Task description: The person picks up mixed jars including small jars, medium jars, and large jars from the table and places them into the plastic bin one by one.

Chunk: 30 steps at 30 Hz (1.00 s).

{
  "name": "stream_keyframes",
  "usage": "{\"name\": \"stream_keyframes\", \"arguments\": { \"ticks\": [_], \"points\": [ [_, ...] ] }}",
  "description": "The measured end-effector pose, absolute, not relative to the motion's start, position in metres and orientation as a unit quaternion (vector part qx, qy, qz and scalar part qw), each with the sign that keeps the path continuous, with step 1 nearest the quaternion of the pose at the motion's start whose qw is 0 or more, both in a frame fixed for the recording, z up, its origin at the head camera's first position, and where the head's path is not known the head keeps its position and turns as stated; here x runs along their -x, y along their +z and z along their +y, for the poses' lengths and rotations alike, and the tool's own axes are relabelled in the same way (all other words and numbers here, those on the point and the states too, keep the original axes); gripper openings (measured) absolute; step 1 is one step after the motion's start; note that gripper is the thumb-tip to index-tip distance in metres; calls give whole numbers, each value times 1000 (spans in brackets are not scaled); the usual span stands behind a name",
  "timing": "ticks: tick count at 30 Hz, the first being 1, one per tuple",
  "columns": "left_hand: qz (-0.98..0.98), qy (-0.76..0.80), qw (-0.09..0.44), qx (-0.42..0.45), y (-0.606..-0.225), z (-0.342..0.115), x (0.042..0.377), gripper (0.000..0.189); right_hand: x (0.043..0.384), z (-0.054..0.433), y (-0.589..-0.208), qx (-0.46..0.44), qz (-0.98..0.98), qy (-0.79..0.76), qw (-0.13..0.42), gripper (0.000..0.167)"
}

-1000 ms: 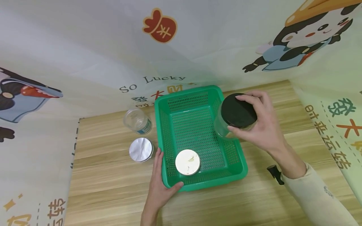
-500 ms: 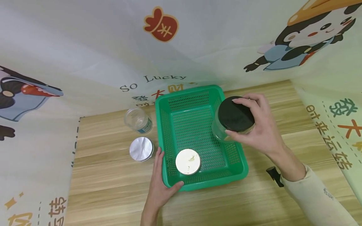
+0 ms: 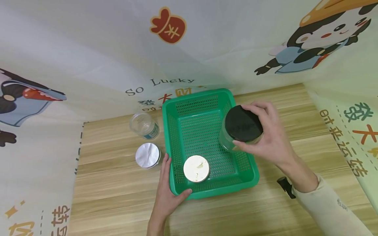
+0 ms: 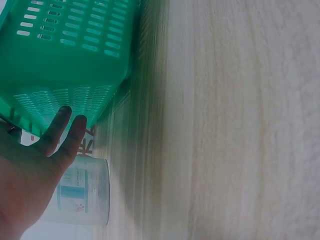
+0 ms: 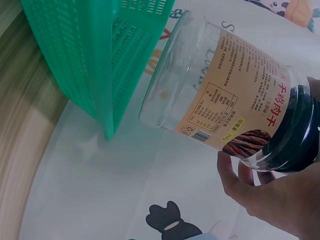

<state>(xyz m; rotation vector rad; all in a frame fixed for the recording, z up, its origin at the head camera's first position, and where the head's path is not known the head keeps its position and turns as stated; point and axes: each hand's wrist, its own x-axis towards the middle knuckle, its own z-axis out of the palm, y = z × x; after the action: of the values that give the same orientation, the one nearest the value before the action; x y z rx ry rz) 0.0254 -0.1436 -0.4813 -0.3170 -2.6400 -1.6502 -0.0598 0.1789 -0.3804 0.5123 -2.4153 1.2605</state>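
My right hand point(image 3: 265, 134) grips a clear plastic jar point(image 5: 200, 75) by its black lid point(image 3: 243, 124). The jar is tilted over the right side of a green perforated basket point(image 3: 254, 170). A tan label point(image 5: 235, 95) with a picture of dark strips wraps it in the right wrist view. My left hand point(image 3: 168, 196) rests at the basket's near left corner, thumb by the front rim and straight fingers point(image 4: 70, 140) along the outer left side. Inside the basket, near that corner, stands a round container with a pale, shiny top point(image 3: 196, 168).
Left of the basket stand a clear plastic jar with a blue label point(image 3: 145, 126) and a round container with a silver top point(image 3: 147, 155). A black object point(image 3: 285, 186) is by my right sleeve. A printed cloth point(image 3: 118, 49) backs the wooden table point(image 3: 112, 196).
My right hand has moved the black-lidded jar slightly left and toward me, farther over the basket. My left hand and the other containers have stayed put.
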Motion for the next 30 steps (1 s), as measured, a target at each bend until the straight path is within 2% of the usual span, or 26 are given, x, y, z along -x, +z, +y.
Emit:
{"name": "stream_keyframes", "arguments": {
  "ticks": [30],
  "points": [
    [-839, -535, 1, 98, -482, -144, -26, 105, 44, 171, -401, -193, -859, 450, 149, 86]
  ]
}}
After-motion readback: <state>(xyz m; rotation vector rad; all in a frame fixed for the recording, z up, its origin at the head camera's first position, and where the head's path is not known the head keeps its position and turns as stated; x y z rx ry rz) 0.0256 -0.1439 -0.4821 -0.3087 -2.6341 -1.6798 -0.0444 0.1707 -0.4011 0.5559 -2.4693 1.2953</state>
